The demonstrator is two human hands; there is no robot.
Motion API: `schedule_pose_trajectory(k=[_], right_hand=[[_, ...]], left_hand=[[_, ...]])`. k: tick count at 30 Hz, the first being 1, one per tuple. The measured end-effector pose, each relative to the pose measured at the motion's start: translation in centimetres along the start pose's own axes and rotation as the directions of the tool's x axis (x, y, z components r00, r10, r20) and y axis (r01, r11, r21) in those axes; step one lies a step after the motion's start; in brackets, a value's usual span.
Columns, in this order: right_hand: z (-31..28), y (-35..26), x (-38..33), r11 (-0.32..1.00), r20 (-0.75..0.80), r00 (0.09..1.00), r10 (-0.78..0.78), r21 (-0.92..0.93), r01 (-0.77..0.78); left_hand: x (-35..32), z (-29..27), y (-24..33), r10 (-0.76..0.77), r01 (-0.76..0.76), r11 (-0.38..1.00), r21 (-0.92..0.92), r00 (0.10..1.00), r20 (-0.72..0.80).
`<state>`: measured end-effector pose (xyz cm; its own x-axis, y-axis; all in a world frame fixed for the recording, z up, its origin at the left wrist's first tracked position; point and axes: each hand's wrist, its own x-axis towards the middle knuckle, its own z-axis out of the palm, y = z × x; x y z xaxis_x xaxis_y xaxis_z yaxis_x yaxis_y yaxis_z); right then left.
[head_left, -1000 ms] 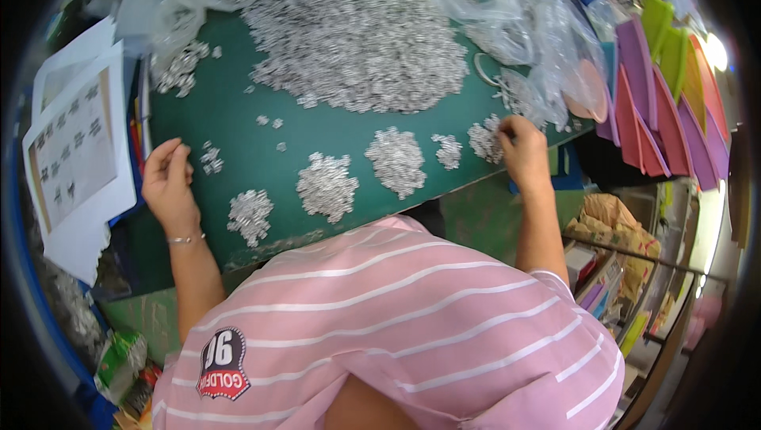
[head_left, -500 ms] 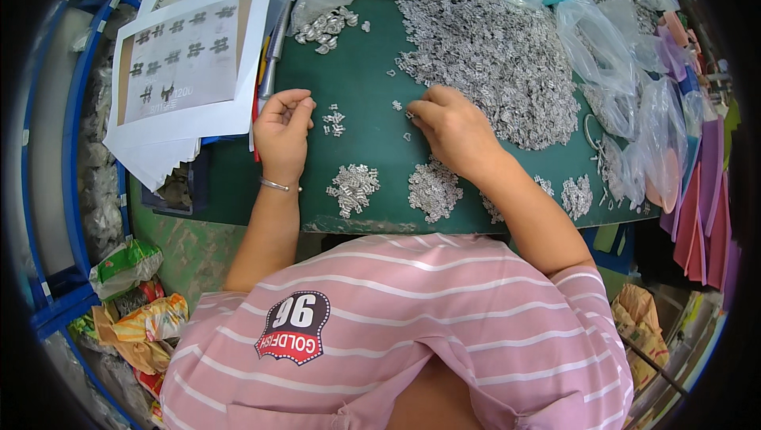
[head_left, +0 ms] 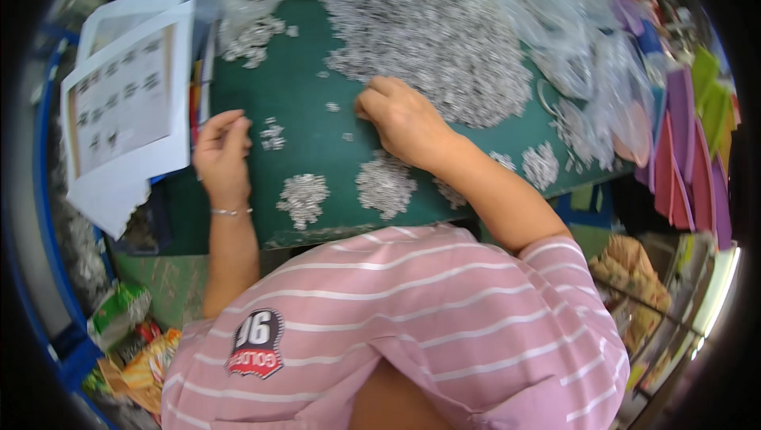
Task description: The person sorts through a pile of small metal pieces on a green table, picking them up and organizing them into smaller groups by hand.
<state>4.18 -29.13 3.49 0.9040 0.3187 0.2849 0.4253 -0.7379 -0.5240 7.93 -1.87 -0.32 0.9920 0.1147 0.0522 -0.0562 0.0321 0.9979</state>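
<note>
My left hand [head_left: 222, 159] rests at the left of the green table, fingers curled in with the thumb against them. Whatever it holds, if anything, does not show. Beside it lies a small cluster of little silver metal parts [head_left: 273, 135]. Fingers bent down and together, my right hand [head_left: 403, 119] is at the near left edge of a large heap of small silver metal pieces [head_left: 428, 42]; its fingertips are blurred and partly hidden. Just left of it are a few loose pieces [head_left: 332, 107]. Nearer me sit two small piles, one on the left [head_left: 303, 198] and one in the middle [head_left: 385, 186].
Printed sheets [head_left: 127, 97] lie at the left. Clear plastic bags [head_left: 547, 26] surround the heap, and larger silver pieces [head_left: 252, 40] spill out at the far left. Another small pile [head_left: 541, 165] sits right of my forearm. Purple and pink strips [head_left: 674, 152] hang at the right.
The whole view has shifted and turned, so the table appears further left and tilted. My right hand is still by the heap's edge; both hands keep nearly the same curled shape.
</note>
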Motion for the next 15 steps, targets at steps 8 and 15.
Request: schedule_pose_trajectory(k=[8, 15], right_hand=[[-12.6, 2.1, -10.4, 0.75, 0.095, 0.748, 0.656, 0.025, -0.661], [-11.7, 1.8, -13.7, 0.764, -0.012, 0.768, 0.64, -0.095, -0.638]], left_hand=[[0.2, 0.5, -0.1, -0.004, 0.002, 0.999, 0.051, 0.999, 0.032], [0.2, -0.2, -0.4, 0.01, -0.011, 0.999, 0.034, 1.0, 0.007]])
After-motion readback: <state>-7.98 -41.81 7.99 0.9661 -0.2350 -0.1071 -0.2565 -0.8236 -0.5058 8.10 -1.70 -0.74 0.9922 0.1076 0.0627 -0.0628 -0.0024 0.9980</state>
